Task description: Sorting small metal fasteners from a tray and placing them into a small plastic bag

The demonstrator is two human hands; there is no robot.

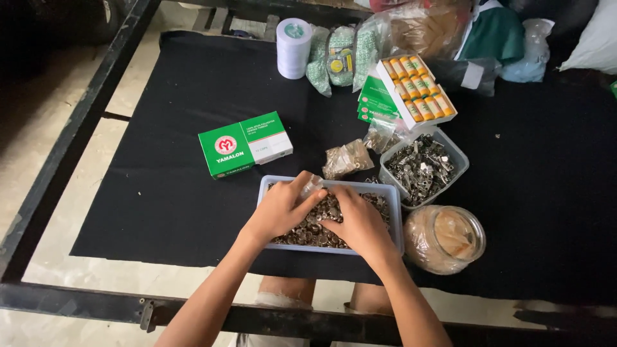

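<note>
both hands dig in the shallow tray (266,193) of small metal fasteners (321,225) on the bench: the left hand (283,209) pinches a small clear bag (313,186), the right hand (360,222) curls over the pile. tray remains mostly full.

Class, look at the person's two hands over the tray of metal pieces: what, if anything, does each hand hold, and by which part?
The left hand pinches a small clear plastic bag by its lower end. The right hand rests on the metal pieces; whether it grips any cannot be told.
</note>
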